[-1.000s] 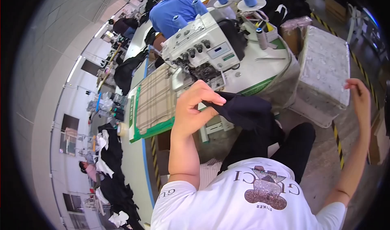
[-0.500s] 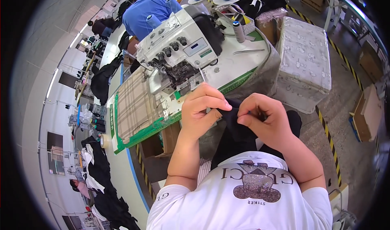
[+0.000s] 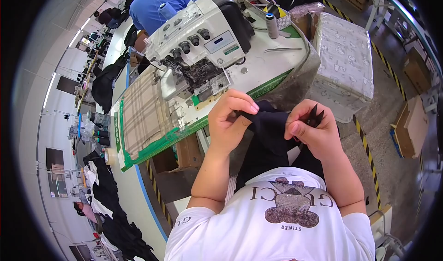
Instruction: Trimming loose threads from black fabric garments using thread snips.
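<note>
Black fabric (image 3: 272, 125) hangs between my two hands above my lap. My left hand (image 3: 230, 118) pinches its left end between thumb and fingertips. At the other end, my right hand (image 3: 311, 127) is closed on the cloth with thumb and forefinger. Dark pointed blades, looking like thread snips (image 3: 314, 115), stick up out of the same right hand; their handles are hidden in the palm. Just beyond my left hand stands a white overlock sewing machine (image 3: 198, 44) on its table.
Green tape edges the machine table (image 3: 184, 135), where tweezers (image 3: 282, 49) and a grey thread cone (image 3: 271, 26) rest. A wrapped box (image 3: 344, 58) stands right of it. Cardboard boxes (image 3: 410, 127) sit farther right. A co-worker in blue (image 3: 159, 7) is beyond the machine.
My hands have moved slightly apart, spreading the fabric between them. The pointed blades now show above my right hand. The view has shifted a little.
</note>
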Motion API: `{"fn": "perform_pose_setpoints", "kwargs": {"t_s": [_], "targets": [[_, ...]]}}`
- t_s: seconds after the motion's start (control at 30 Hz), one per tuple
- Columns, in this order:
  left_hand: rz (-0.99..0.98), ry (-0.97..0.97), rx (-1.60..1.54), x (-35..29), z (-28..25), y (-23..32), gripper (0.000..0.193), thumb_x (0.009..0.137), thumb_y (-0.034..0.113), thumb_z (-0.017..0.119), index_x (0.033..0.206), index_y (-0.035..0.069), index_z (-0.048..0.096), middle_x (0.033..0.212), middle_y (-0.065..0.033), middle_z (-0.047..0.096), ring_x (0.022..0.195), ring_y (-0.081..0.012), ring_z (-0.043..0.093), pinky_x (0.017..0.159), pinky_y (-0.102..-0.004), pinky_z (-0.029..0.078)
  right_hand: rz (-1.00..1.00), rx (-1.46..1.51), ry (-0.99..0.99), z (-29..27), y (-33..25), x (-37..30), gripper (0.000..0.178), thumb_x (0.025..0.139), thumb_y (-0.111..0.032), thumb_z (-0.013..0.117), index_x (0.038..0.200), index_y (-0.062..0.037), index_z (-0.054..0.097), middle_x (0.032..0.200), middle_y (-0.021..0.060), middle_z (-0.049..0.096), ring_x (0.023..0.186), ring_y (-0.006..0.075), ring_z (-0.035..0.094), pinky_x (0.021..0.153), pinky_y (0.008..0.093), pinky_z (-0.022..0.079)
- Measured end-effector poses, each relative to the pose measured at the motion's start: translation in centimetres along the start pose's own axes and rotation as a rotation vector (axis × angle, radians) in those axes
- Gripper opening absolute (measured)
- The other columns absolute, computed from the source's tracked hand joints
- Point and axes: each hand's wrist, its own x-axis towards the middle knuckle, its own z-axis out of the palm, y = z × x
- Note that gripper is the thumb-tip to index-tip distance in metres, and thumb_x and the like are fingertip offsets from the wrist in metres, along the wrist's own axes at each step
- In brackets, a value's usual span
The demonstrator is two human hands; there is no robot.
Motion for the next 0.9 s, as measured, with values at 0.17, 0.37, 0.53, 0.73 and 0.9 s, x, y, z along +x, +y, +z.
{"fn": "perform_pose_setpoints", "kwargs": {"t_s": [0.17,0.37,0.53,0.73,0.9], "targets": [[-0.085,0.039,-0.112,-0.7,0.7,-0.6,0.023,0.086,0.022,0.064,0.090,0.004,0.050,0.088,-0.0106,0.058,0.080,-0.0169,0.057,0.074,-0.0256,0.043,-0.313,-0.651,0.393,-1.4,1.1,0.9,0.027,0.085,-0.013,0.062,0.108,-0.0013,0.055,0.085,0.0010,0.052,0.065,0.0074,0.043,0.061,0.0185,0.036],[-0.100,0.100,-0.128,-1.1,1.6,-1.7,0.024,0.086,0.024,0.063,0.090,0.006,0.048,0.088,-0.0111,0.056,0.080,-0.0168,0.056,0.074,-0.0257,0.043,-0.223,-0.654,0.127,0.0,-1.9,-1.2,0.047,0.090,-0.018,0.036,0.131,0.0049,0.041,0.084,0.0079,0.044,0.070,0.0175,0.041,0.067,0.0267,0.037],[-0.016,0.086,-0.123,-0.9,2.2,-2.1,0.020,0.086,0.020,0.064,0.089,0.006,0.049,0.091,-0.0104,0.056,0.079,-0.0152,0.056,0.072,-0.0238,0.044,-0.110,-0.706,-0.091,1.4,-2.0,-1.6,0.039,0.087,-0.008,0.054,0.124,0.0058,0.048,0.075,0.0110,0.045,0.063,0.0192,0.045,0.058,0.0281,0.040],[0.047,0.080,-0.123,-0.8,2.9,-2.5,0.019,0.085,0.018,0.064,0.087,0.007,0.049,0.089,-0.0097,0.056,0.078,-0.0149,0.055,0.070,-0.0235,0.044,-0.423,-0.857,0.052,1.1,0.2,-1.3,0.039,0.085,-0.005,0.057,0.122,0.0040,0.051,0.071,0.0095,0.047,0.056,0.0201,0.045,0.050,0.0290,0.039],[0.059,0.090,-0.128,-0.9,3.1,-2.6,0.017,0.085,0.017,0.064,0.087,0.007,0.049,0.088,-0.0092,0.056,0.077,-0.0147,0.054,0.069,-0.0231,0.043,-0.406,-0.864,0.073,1.7,0.2,-1.5,0.044,0.083,-0.002,0.058,0.126,0.0025,0.048,0.070,0.0086,0.048,0.054,0.0191,0.046,0.049,0.0288,0.040]]}}
